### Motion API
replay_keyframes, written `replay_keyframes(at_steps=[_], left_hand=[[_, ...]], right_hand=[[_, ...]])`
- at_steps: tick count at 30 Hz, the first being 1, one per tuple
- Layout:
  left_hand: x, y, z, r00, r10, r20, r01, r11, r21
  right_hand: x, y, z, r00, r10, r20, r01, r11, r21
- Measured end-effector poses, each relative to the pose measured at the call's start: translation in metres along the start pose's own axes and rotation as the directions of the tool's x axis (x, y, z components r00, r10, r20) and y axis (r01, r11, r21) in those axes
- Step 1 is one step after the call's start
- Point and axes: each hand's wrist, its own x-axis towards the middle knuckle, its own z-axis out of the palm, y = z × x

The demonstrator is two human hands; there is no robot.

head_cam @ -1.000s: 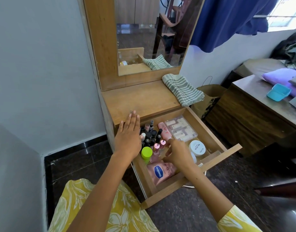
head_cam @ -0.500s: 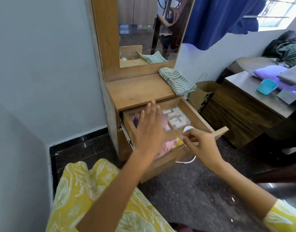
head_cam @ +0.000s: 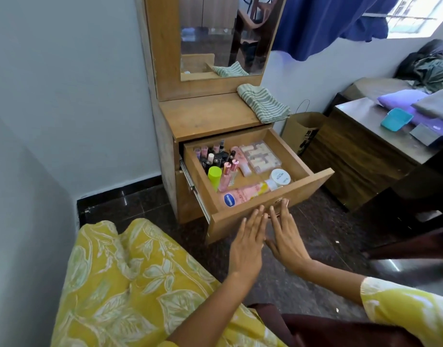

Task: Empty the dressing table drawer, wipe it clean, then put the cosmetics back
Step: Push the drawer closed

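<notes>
Inspecting from the head view: I found the drawer (head_cam: 240,222) pulled out of the dressing table (head_cam: 210,113), its cosmetics inside.
Direction from hands: drawer lay directly ahead of and above both hands in the picture; its front panel faced me.
Long axis: front panel ran left to right, rising slightly toward the right; the drawer slid along the line away from me.
Left hand (head_cam: 248,242): flat, fingers straight and together, grasping nothing; fingertips lay over the front panel. I could not tell whether they touched it.
Right hand (head_cam: 284,236): likewise flat and empty, fingertips just at the metal handle (head_cam: 280,202).
Nearer hand: right hand sat nearer the handle; left hand just beside it, thumbs close together.
Contents, left: upright lipsticks and small bottles (head_cam: 213,156) clustered at the back, a lime-capped bottle (head_cam: 214,175) in front.
Contents, right: clear compartment box (head_cam: 260,156) at the back, white round jar (head_cam: 280,177) nearer the front.
Contents, front: pink lotion tube (head_cam: 240,194) lying along the front wall.
Cloth: striped cloth (head_cam: 263,103) folded on the worktop's right end, well apart from both hands.
Judgement: contents looked arranged; I judged that the next move would be a push on the panel, to close it.
</notes>
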Motion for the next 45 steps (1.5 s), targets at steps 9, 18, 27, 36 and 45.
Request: replay_keyframes(at_steps=[9, 18, 27, 36, 45], left_hand=[[0.019, -0.023, 0.011, 0.997, -0.038, -0.062, 0.049, 0.979, 0.196], [0.075, -0.064, 0.016, 0.996, -0.089, 0.009, 0.087, 0.988, 0.125], [0.129, -0.112, 0.016, 0.991, -0.13, 0.026, 0.126, 0.986, 0.112], [0.166, -0.149, 0.017, 0.985, -0.164, 0.047, 0.151, 0.966, 0.21], [0.173, -0.156, 0.017, 0.985, -0.158, 0.066, 0.144, 0.973, 0.18]], right_hand=[[0.037, 0.002, 0.02, 1.0, 0.006, 0.012, -0.006, 0.999, -0.053], [0.109, -0.006, 0.029, 0.998, 0.022, -0.052, -0.025, 0.998, -0.066], [0.185, -0.02, 0.038, 0.994, 0.058, -0.096, -0.061, 0.998, -0.028], [0.239, -0.032, 0.035, 0.995, 0.082, -0.064, -0.086, 0.994, -0.066], [0.251, -0.035, 0.037, 0.994, 0.089, -0.056, -0.094, 0.992, -0.083]])
